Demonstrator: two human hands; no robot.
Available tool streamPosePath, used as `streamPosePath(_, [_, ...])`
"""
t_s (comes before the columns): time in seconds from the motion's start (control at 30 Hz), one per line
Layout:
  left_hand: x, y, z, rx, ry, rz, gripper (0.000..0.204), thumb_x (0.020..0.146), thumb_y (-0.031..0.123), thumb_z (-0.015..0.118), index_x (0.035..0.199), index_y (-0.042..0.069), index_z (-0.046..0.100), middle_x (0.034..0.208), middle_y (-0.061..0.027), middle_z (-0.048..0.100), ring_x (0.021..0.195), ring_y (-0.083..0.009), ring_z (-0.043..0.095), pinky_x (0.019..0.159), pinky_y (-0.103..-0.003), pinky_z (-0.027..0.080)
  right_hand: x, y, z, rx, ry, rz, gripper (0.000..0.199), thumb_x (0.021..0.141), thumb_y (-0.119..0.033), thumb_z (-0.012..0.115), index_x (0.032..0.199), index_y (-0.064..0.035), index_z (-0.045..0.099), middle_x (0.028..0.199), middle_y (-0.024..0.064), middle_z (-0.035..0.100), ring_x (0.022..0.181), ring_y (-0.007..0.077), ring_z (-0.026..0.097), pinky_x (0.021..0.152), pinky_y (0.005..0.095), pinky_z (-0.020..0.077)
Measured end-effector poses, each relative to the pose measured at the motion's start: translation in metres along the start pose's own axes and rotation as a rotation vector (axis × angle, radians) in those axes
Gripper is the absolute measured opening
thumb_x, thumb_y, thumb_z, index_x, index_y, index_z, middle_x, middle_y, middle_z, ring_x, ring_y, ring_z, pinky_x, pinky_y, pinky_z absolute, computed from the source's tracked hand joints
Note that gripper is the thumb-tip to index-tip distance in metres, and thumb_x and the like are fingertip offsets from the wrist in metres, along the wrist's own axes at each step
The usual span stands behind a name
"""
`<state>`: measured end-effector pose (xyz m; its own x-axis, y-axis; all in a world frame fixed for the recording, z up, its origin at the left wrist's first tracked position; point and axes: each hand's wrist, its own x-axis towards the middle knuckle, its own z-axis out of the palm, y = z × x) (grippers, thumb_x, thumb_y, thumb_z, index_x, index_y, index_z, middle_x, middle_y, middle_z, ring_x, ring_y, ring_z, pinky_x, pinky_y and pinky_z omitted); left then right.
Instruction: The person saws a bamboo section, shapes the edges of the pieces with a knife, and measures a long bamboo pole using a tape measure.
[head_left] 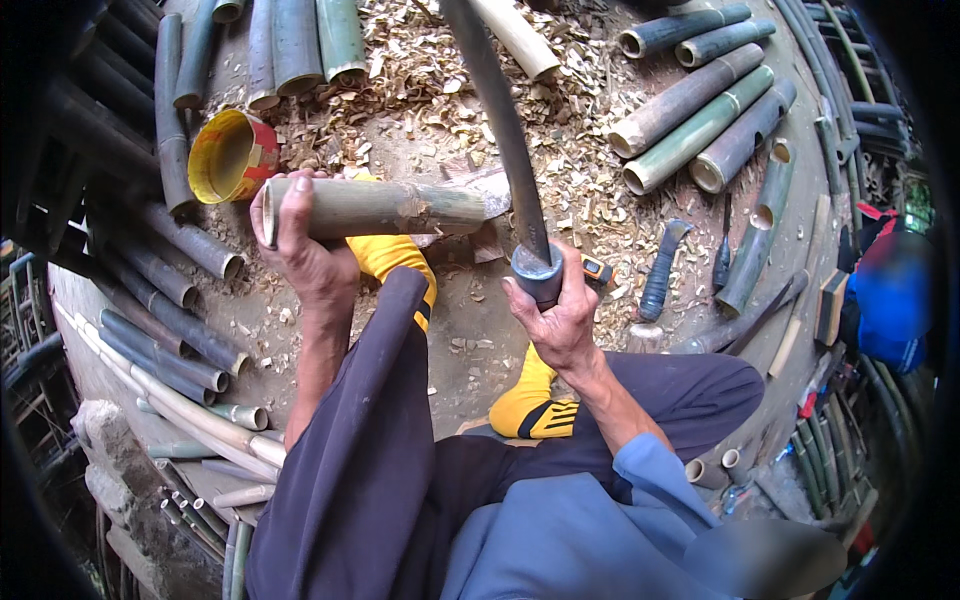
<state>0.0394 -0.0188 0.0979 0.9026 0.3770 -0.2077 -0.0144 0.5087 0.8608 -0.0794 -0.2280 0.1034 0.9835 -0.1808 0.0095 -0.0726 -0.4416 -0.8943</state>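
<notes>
My left hand (305,250) grips one end of a short green-brown bamboo section (385,207), held level above my left knee. Its far end rests by a wooden block (478,190) on the ground. My right hand (555,305) is closed around the round handle of a long curved dark blade (500,110) that rises away from me, just right of the bamboo's end. My legs are in dark blue trousers, and both feet wear yellow socks (395,258).
Cut bamboo poles lie all around: a stack at upper right (690,115), more at left (170,300) and top (300,45). A yellow-and-red tin (232,155) stands near the bamboo. Shavings cover the ground. A blue-handled tool (660,270) lies at right.
</notes>
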Motion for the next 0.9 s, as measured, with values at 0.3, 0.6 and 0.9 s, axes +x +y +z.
streamPosePath(0.3, [-0.013,-0.007,0.015,0.37,-0.267,0.328,0.035,0.081,0.004,0.06,0.11,-0.003,0.042,0.102,-0.0144,0.05,0.095,-0.0238,0.058,0.086,-0.04,0.053,0.011,0.073,0.043,-0.174,-0.146,0.153,0.038,0.084,-0.023,0.066,0.104,0.0004,0.044,0.07,0.0152,0.063,0.065,0.0278,0.067,0.056,0.0369,0.0546])
streamPosePath(0.6, [-0.016,0.0,0.024,0.232,-0.183,0.204,0.036,0.079,0.004,0.063,0.108,0.0,0.043,0.096,-0.013,0.053,0.089,-0.0213,0.058,0.087,-0.039,0.051,0.008,0.067,0.044,-0.057,0.074,-0.093,0.036,0.082,-0.018,0.068,0.1,-0.0005,0.044,0.076,0.0138,0.064,0.065,0.0269,0.067,0.053,0.0374,0.0539])
streamPosePath(0.9, [-0.001,-0.007,0.002,0.041,-0.169,0.157,0.042,0.071,0.009,0.059,0.109,0.002,0.042,0.093,-0.0126,0.053,0.09,-0.025,0.057,0.089,-0.05,0.048,0.026,0.006,0.003,-0.027,0.109,0.004,0.037,0.081,-0.019,0.069,0.102,0.0,0.046,0.078,0.0142,0.063,0.069,0.0234,0.066,0.059,0.0336,0.0531])
